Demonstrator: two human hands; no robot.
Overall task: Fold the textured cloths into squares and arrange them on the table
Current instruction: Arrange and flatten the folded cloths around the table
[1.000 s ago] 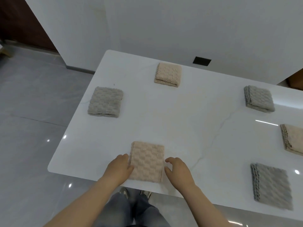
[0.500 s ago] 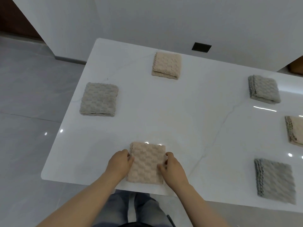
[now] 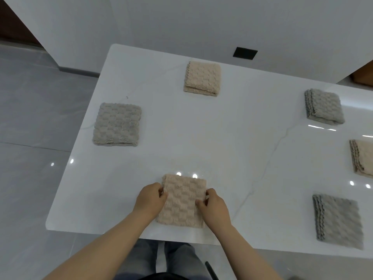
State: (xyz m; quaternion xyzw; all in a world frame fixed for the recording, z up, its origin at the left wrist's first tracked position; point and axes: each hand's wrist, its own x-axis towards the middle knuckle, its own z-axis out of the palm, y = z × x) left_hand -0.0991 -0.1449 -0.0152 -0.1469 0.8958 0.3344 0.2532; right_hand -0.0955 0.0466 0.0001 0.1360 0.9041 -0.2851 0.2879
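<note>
A folded beige textured cloth (image 3: pixel 182 201) lies square near the front edge of the white table (image 3: pixel 222 142). My left hand (image 3: pixel 150 200) pinches its left edge. My right hand (image 3: pixel 215 207) grips its right edge, thumb on top. Five other folded cloths lie spread around the table: a grey cloth (image 3: pixel 117 124) at the left, a beige cloth (image 3: pixel 202 78) at the back, a grey cloth (image 3: pixel 324 106) at the back right, a beige cloth (image 3: pixel 363 157) cut off by the right border, and a grey cloth (image 3: pixel 338 220) at the front right.
The table's front edge runs just under my wrists, its left edge beside the grey tiled floor (image 3: pixel 30 138). A white wall with a black socket (image 3: pixel 245 53) stands behind the table. My legs (image 3: pixel 159 259) show below the table edge.
Both hands have closed in from beside the beige cloth onto its left and right edges. The cloth stays in place near the front edge.
</note>
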